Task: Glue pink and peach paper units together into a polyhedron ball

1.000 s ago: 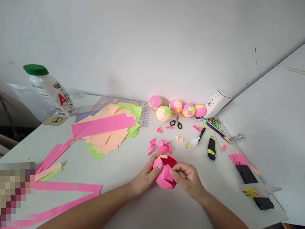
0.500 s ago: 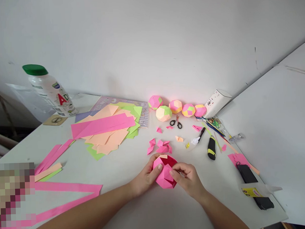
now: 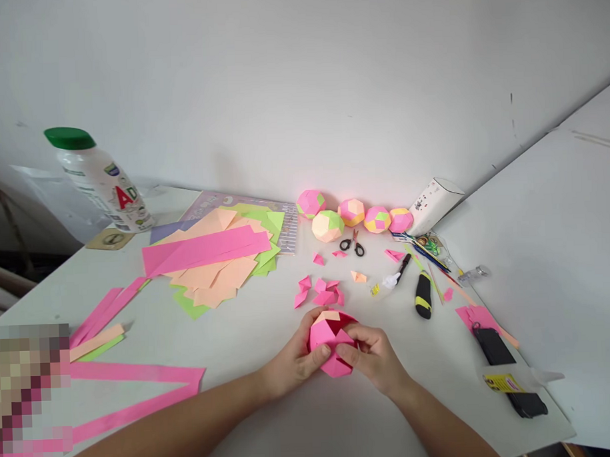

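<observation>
Both my hands hold a half-built pink paper ball (image 3: 330,341) low over the white table (image 3: 249,337). My left hand (image 3: 293,359) cups its left side, thumb on the lower face. My right hand (image 3: 372,357) grips its right side, fingers curled over a pink flap. One peach facet shows at the ball's top rim, and the inside is dark red. Small folded pink pieces (image 3: 321,292) lie just beyond the ball.
Several finished paper balls (image 3: 353,217) line the wall, with small scissors (image 3: 352,244) before them. A pile of pink, peach and green sheets (image 3: 218,255) lies left. Pink strips (image 3: 135,374), a green-capped bottle (image 3: 100,182), a black-yellow cutter (image 3: 423,296) and pens surround.
The ball has turned in my hands and its opening looks more closed. My right fingers have shifted further over the pink flap, and my left thumb has slid lower.
</observation>
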Motion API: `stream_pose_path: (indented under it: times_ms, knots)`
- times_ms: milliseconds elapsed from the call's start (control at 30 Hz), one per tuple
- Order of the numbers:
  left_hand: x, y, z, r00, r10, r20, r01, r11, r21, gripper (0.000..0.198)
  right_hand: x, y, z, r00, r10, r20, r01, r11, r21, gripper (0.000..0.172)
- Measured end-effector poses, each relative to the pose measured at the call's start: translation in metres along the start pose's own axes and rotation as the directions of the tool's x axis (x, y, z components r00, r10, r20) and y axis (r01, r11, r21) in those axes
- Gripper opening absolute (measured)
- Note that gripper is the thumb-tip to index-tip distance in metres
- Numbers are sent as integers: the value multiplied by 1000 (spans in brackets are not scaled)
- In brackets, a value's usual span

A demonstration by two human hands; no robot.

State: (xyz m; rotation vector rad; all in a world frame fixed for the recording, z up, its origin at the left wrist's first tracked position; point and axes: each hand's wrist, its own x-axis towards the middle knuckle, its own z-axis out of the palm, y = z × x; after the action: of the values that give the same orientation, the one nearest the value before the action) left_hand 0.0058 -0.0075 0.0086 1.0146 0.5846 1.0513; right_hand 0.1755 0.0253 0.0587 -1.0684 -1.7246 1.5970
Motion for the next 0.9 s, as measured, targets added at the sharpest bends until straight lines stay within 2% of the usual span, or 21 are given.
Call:
stream_pose_path:
  times_ms: [200,367,567,900]
  knots:
    - [-2,0,-3,1000,-12,9,12,1000,26,75,0,-2,-1,998,-45,-32,45,999,3,29]
    - [0,6,-5,1000,-21,18,21,1000,6,67,1,-4,-3,994,-66,-85,69,997,32,32]
    - [4,12,-1,999,-50,12,50,996,-80,62,2,4,-5,994,-6,-110,22,989,145,27]
    - [6,12,-1,996,-82,-25,79,993,-87,53,5,12,-6,989,63,-132,-31,972,231,24]
